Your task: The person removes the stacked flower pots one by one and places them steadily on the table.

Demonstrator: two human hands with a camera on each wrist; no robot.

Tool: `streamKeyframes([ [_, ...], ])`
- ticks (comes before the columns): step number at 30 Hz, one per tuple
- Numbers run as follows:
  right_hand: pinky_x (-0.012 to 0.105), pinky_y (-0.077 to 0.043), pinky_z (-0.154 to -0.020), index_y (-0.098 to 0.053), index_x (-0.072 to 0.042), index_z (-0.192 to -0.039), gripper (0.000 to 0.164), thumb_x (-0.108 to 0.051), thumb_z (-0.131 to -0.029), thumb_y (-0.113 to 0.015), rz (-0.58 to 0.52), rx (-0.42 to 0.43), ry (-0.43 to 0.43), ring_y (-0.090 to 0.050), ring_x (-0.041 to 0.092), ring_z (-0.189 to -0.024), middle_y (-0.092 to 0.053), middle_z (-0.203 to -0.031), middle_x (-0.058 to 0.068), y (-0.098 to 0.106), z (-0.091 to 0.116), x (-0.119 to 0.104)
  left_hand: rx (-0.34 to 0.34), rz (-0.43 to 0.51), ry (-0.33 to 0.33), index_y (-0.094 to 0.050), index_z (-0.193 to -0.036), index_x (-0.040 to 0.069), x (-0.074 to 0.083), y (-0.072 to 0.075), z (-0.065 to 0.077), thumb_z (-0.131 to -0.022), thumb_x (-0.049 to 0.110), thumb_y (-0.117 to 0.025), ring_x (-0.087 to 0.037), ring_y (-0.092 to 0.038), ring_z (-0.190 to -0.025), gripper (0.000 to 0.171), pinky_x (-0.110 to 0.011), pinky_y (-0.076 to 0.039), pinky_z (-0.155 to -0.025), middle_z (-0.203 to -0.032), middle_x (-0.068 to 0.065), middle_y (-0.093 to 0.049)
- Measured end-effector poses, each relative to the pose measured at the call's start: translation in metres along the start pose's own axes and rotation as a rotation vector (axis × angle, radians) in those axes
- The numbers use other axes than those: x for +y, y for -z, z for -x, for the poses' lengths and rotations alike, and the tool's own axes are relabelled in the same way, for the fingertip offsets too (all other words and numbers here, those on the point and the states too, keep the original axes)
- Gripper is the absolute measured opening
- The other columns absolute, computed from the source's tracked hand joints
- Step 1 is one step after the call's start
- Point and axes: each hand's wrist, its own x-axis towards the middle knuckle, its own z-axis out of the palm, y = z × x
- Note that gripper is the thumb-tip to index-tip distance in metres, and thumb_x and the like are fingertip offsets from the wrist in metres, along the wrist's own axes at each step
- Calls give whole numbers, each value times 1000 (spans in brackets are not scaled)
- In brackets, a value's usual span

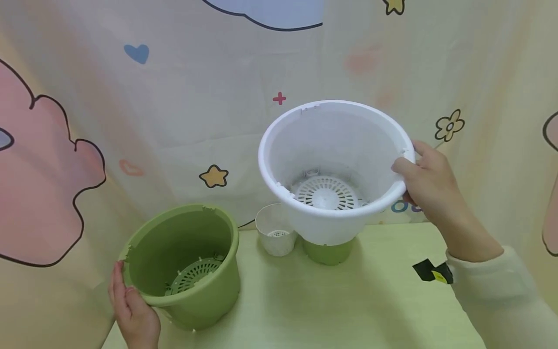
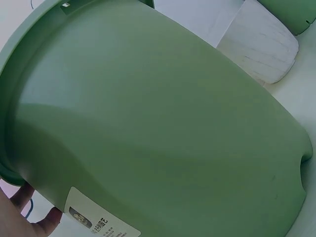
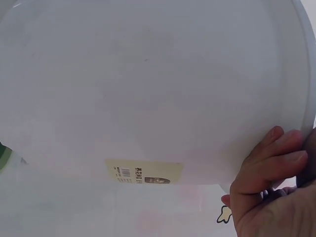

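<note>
My right hand (image 1: 429, 182) grips the rim of a large white plastic flowerpot (image 1: 331, 225) at its right side, thumb over the edge and fingers outside. Raised above the table, the pot tilts so that its slotted base shows inside. At the left, my left hand (image 1: 135, 310) touches a large green flowerpot (image 1: 218, 295) at the near left of its rim, with fingers fairly straight along the outside. This green pot leans, and its base is at the table. A paper label (image 2: 98, 217) shows on its wall near my fingers.
A small whitish pot (image 1: 276, 242) stands on the table (image 1: 296, 310) between the large ones. Under the raised white pot, a small green pot (image 1: 329, 253) is partly hidden. Behind hangs a printed curtain (image 1: 192, 106). Black patches (image 1: 425, 270) lie beside my right sleeve.
</note>
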Motion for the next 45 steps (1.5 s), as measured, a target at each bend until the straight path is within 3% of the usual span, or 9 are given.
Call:
streamKeyframes([
  [6,32,-49,-46,-38,-6,-157,57,-24,-103,-45,-4,13,0,-55,19,-55,-63,-119,26,10,-2,10,-2,-7,8,-33,-162,29,0,0,-1,-108,11,-25,-4,-27,-151,57,-5,-21,-117,-166,-4,-37],
  [12,32,-52,-49,-35,-8,-160,58,-26,-105,-43,33,28,-10,-63,17,-64,-59,-133,27,23,-1,19,-5,-11,23,-32,-162,31,0,1,0,-109,13,-24,-3,-26,-151,57,-12,-19,-122,-166,-3,-36],
  [15,32,-51,-49,-36,-8,-159,57,-27,-105,-43,50,37,-24,-62,18,-63,-59,-131,25,29,-1,24,-3,-13,23,-32,-162,31,0,1,0,-109,13,-25,-3,-26,-151,57,-14,-19,-123,-166,-3,-36],
  [25,32,-46,-48,-41,-5,-154,55,-25,-103,-47,57,58,-79,-54,17,-56,-61,-81,-19,55,0,39,-12,-16,25,-32,-162,33,0,0,2,-109,13,-25,-4,-27,-151,56,-15,-20,-124,-167,-1,-36],
  [29,30,-43,-46,-43,-2,-147,48,-21,-103,-49,43,66,-92,-52,15,-52,-63,-74,-17,68,1,47,-11,-18,23,-32,-162,32,0,0,4,-109,13,-25,-4,-27,-151,57,-16,-21,-124,-167,-1,-36],
  [33,29,-41,-44,-52,-9,-132,31,-19,-102,-51,36,84,-95,-49,15,-49,-62,-68,-14,82,1,57,-14,-15,18,-32,-162,33,0,0,5,-109,13,-25,-5,-27,-152,57,-17,-21,-124,-167,0,-35],
  [36,28,-40,-43,-52,-10,-129,28,-18,-102,-51,49,115,-107,-49,14,-47,-61,-66,-14,91,1,64,-15,-14,15,-32,-162,34,0,0,5,-109,13,-25,-5,-27,-152,57,-17,-21,-124,-167,1,-35],
  [40,26,-40,-42,-37,1,-154,55,-16,-102,-49,47,145,-136,-49,12,-47,-59,-67,-20,102,0,73,-17,-14,18,-32,-161,35,2,1,6,-109,14,-25,-5,-27,-152,57,-17,-21,-124,-167,2,-34],
  [45,22,-37,-38,-15,5,-163,71,-12,-101,-45,7,163,-155,-47,9,-41,-60,-65,-24,116,-1,90,-26,-10,15,-31,-162,34,4,1,7,-109,13,-25,-6,-26,-153,57,-18,-20,-125,-168,2,-34],
])
